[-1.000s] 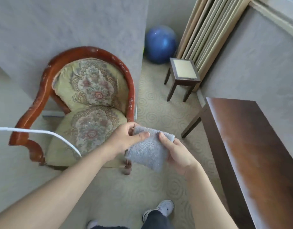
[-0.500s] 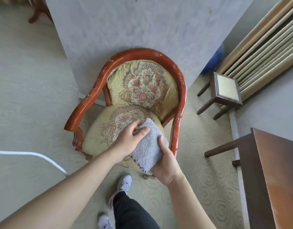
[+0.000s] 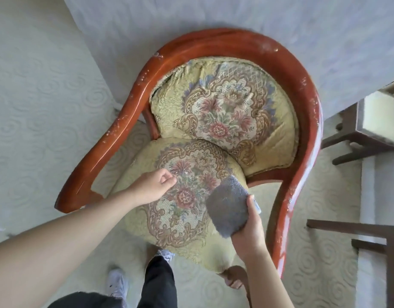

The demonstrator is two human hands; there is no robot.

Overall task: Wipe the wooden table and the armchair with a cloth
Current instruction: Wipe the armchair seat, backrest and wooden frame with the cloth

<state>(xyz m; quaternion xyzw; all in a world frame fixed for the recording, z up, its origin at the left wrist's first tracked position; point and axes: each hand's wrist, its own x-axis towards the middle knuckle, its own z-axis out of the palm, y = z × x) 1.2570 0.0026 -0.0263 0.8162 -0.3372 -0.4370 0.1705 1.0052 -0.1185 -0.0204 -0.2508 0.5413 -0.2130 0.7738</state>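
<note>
Cloth (image 3: pixel 228 208) gripped in right hand (image 3: pixel 249 232) fingers, over armchair (image 3: pixel 302 85) seat; left hand (image 3: pixel 150 188) loosely curled, empty.

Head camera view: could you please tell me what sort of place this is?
Probably a carpeted room in a home or hotel: a red-brown wooden armchair with floral cushions, pale swirl-patterned carpet, and a small dark wooden stool.

The right hand (image 3: pixel 250 230) is gripping a folded grey cloth (image 3: pixel 228 206) over the right side of the armchair (image 3: pixel 278 54)'s floral seat cushion (image 3: pixel 180 210), while the left hand (image 3: pixel 151 187), fingers loosely curled, is hovering over the cushion's left part.
</note>
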